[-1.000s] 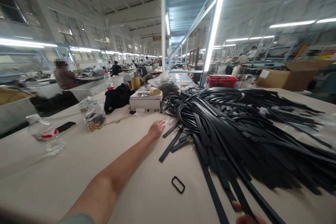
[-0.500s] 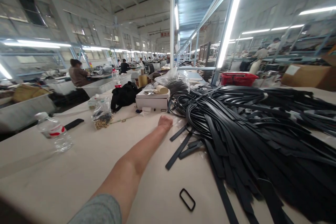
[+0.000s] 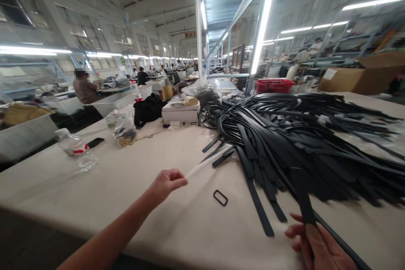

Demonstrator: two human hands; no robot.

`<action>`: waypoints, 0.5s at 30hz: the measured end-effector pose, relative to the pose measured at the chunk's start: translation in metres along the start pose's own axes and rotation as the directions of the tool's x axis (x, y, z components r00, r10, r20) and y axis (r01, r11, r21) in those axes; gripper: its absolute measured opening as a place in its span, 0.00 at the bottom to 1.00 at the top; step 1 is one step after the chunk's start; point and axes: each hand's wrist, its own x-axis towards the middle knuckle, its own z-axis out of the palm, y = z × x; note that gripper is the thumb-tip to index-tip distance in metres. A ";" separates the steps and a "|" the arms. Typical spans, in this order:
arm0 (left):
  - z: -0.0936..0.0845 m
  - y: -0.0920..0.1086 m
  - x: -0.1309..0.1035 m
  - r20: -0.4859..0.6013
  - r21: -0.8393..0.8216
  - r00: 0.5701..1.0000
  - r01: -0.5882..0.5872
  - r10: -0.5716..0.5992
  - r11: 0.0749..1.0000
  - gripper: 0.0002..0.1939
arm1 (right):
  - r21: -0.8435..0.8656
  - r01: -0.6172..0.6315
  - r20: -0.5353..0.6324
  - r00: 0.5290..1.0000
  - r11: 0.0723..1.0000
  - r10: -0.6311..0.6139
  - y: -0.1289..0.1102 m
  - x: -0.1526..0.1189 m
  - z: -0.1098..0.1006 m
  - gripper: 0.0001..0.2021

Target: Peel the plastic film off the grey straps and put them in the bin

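My left hand [image 3: 167, 183] is over the middle of the table, thumb and fingers pinched on the end of a thin whitish, see-through plastic strip [image 3: 209, 161]. The strip stretches from the fingertips up to the near edge of a large pile of black straps [image 3: 268, 135]. At the lower right, my right hand [image 3: 319, 244] grips one black strap [image 3: 304, 202] between thumb and fingers, its length running back into the pile. A black rectangular ring [image 3: 220, 198] lies flat on the table between both hands.
On the left stand a clear plastic bottle [image 3: 77, 149] and a bag of brass-coloured parts [image 3: 125, 133], near a dark phone-like object [image 3: 95, 142]. Further back are a white box [image 3: 180, 114], a black cloth bundle [image 3: 148, 109], a red basket [image 3: 274, 86] and a cardboard box [image 3: 348, 78].
My left hand has drawn back from the pile's edge toward me, pulling the whitish strip out. My right hand has come into view holding a black strap. The camera view has shifted.
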 end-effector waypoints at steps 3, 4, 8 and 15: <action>-0.014 -0.005 -0.054 -0.093 -0.197 0.991 0.079 -0.099 0.977 0.14 | 0.021 0.024 0.030 0.999 1.000 -0.024 -0.010 -0.001 0.001 0.27; -0.015 -0.008 -0.071 -0.094 -0.265 0.984 0.119 -0.148 0.957 0.15 | 0.050 0.002 0.042 0.999 0.999 -0.004 -0.013 -0.004 0.003 0.27; 0.011 -0.023 -0.127 0.004 -0.493 0.943 0.292 -0.334 0.819 0.17 | 0.181 -0.193 0.253 0.957 0.964 0.144 -0.028 -0.037 0.031 0.25; 0.077 -0.026 -0.163 0.213 -0.628 0.924 0.379 -0.318 0.680 0.16 | 0.156 -0.373 0.686 0.707 0.915 0.172 -0.047 -0.090 0.098 0.23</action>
